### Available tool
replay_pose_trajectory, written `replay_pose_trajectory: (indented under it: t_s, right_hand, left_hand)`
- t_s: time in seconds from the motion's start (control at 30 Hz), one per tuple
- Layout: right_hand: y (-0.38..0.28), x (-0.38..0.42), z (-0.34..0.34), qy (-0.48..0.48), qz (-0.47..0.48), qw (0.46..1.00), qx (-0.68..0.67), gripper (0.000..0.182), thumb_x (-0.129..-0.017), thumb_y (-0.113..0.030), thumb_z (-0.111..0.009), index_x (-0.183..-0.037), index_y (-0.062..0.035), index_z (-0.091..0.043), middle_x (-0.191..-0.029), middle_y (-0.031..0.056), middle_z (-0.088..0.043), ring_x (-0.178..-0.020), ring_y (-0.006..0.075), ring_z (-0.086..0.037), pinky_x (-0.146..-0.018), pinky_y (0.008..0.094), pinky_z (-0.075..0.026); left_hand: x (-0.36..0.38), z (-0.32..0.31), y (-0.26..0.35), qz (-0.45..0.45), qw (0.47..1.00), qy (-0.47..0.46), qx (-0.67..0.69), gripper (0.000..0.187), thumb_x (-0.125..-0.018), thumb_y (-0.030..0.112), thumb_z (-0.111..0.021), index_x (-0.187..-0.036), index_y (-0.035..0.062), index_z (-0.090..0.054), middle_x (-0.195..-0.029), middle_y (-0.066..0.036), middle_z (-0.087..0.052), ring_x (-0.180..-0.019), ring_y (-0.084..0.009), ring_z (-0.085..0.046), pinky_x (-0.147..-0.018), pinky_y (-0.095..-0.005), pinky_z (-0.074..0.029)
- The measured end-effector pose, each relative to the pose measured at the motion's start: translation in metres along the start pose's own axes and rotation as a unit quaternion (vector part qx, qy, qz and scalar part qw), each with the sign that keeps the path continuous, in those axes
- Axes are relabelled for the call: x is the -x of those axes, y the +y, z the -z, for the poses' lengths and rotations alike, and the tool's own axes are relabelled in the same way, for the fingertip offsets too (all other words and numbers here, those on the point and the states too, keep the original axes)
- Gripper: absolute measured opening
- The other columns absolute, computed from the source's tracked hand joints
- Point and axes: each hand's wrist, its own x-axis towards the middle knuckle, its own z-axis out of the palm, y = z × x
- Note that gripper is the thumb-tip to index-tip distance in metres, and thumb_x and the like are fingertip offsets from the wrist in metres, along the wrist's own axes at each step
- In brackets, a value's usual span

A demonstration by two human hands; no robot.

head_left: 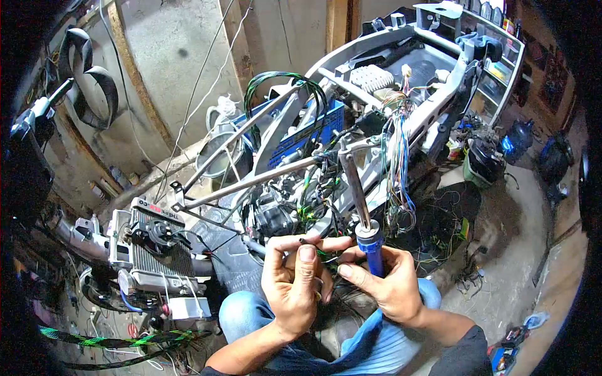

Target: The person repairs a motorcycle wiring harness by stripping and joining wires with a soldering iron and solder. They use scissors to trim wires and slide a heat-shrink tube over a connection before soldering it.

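My right hand (392,285) is wrapped round the blue handle of a soldering iron (372,250), whose metal barrel points up and away. Its thumb and forefinger are pressed together at a thin dark wire, close to my left hand. My left hand (295,282) is closed in a pinch, with a short dark wire end (303,241) poking out above its thumb. A little green wire shows between the two hands. Just beyond them stands a motorcycle frame (251,186) with bundled wiring (398,156) hanging from it.
On the left is a radiator (164,241) with a black round part on it. Green-black sleeved cable (119,340) runs along the lower left. A blue crate (307,135) sits behind the frame. At upper right stands a glass-sided cabinet (501,69). Loose wires lie on the floor.
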Motion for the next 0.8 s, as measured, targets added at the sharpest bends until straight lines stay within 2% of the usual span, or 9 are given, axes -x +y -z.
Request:
replay_pose_trajectory:
  t_s: [0.1, 0.23, 0.37, 0.57, 0.67, 0.7, 0.77, 0.8]
  right_hand:
    - [-0.001, 0.0, 0.002, -0.007, -0.004, 1.0, 0.003, 0.022, -0.09, -0.007, -0.073, -0.11, 0.0027, -0.069, -0.101, 0.0046, -0.072, -0.088, 0.0072, -0.064, -0.08, 0.0249, -0.053]
    - [-0.001, -0.001, 0.001, -0.019, 0.017, 1.0, 0.0, 0.025, -0.09, -0.008, -0.072, -0.113, 0.0032, -0.068, -0.104, 0.0062, -0.072, -0.092, 0.0081, -0.064, -0.083, 0.0255, -0.053]
    - [0.005, -0.003, 0.0, -0.017, 0.046, 0.999, -0.001, 0.027, -0.091, -0.008, -0.072, -0.115, 0.0029, -0.067, -0.105, 0.0073, -0.072, -0.091, 0.008, -0.064, -0.082, 0.0256, -0.053]
    - [0.009, -0.003, 0.001, 0.005, 0.016, 1.0, -0.016, 0.024, -0.09, -0.011, -0.074, -0.111, 0.0007, -0.069, -0.101, 0.0063, -0.072, -0.091, 0.009, -0.065, -0.081, 0.026, -0.052]
    - [0.006, -0.002, -0.001, 0.028, 0.045, 0.999, 0.004, 0.025, -0.088, -0.014, -0.076, -0.109, -0.0011, -0.069, -0.096, 0.0026, -0.071, -0.079, 0.0047, -0.061, -0.072, 0.0223, -0.049]
    - [0.002, -0.001, 0.0, 0.027, 0.016, 0.998, 0.047, 0.027, -0.087, -0.016, -0.079, -0.108, -0.0029, -0.07, -0.093, -0.0016, -0.07, -0.067, 0.0008, -0.051, -0.061, 0.019, -0.041]
    - [0.002, -0.001, 0.0, 0.021, 0.001, 0.999, 0.035, 0.027, -0.085, -0.016, -0.08, -0.107, -0.0038, -0.071, -0.091, -0.0035, -0.069, -0.063, 0.0, -0.045, -0.057, 0.0186, -0.036]
    - [0.002, -0.001, -0.001, 0.018, -0.007, 0.999, 0.029, 0.027, -0.085, -0.016, -0.08, -0.107, -0.0043, -0.071, -0.09, -0.0044, -0.069, -0.061, -0.0005, -0.041, -0.055, 0.0183, -0.034]
  left_hand:
    - [0.002, -0.003, -0.002, 0.001, 1.0, 0.003, 0.012, 0.018, -0.107, 0.019, -0.044, -0.115, 0.0029, -0.045, -0.105, -0.029, -0.068, -0.057, -0.018, -0.064, -0.036, -0.0223, -0.039]
    - [0.003, -0.004, -0.003, -0.002, 1.0, -0.003, 0.004, 0.017, -0.107, 0.018, -0.044, -0.114, 0.003, -0.045, -0.106, -0.029, -0.068, -0.058, -0.0179, -0.065, -0.036, -0.0224, -0.04]
    - [0.004, -0.004, -0.003, 0.003, 1.0, -0.015, 0.013, 0.017, -0.106, 0.018, -0.045, -0.114, 0.0031, -0.045, -0.107, -0.028, -0.068, -0.051, -0.0155, -0.06, -0.036, -0.022, -0.039]
    - [0.004, -0.006, -0.005, 0.02, 0.999, 0.012, 0.037, 0.015, -0.106, 0.017, -0.047, -0.112, 0.0034, -0.046, -0.108, -0.026, -0.068, -0.043, -0.0103, -0.049, -0.037, -0.0216, -0.037]
    - [0.002, -0.005, -0.001, 0.056, 0.996, 0.037, 0.058, 0.014, -0.104, 0.016, -0.051, -0.11, 0.0029, -0.049, -0.109, -0.021, -0.067, -0.047, -0.0089, -0.05, -0.04, -0.0217, -0.039]
    - [0.002, -0.004, -0.002, 0.067, 0.995, 0.048, 0.056, 0.014, -0.104, 0.016, -0.052, -0.11, 0.0028, -0.051, -0.107, -0.018, -0.067, -0.047, -0.0087, -0.05, -0.039, -0.0217, -0.039]
    - [0.004, -0.005, -0.002, 0.103, 0.991, 0.064, 0.05, 0.017, -0.102, 0.018, -0.056, -0.109, 0.0024, -0.054, -0.102, -0.011, -0.064, -0.047, -0.0083, -0.049, -0.039, -0.0218, -0.039]
    - [0.005, -0.004, -0.004, 0.12, 0.989, 0.06, 0.064, 0.019, -0.102, 0.018, -0.056, -0.112, 0.0019, -0.054, -0.105, -0.011, -0.064, -0.047, -0.0078, -0.049, -0.039, -0.0218, -0.039]
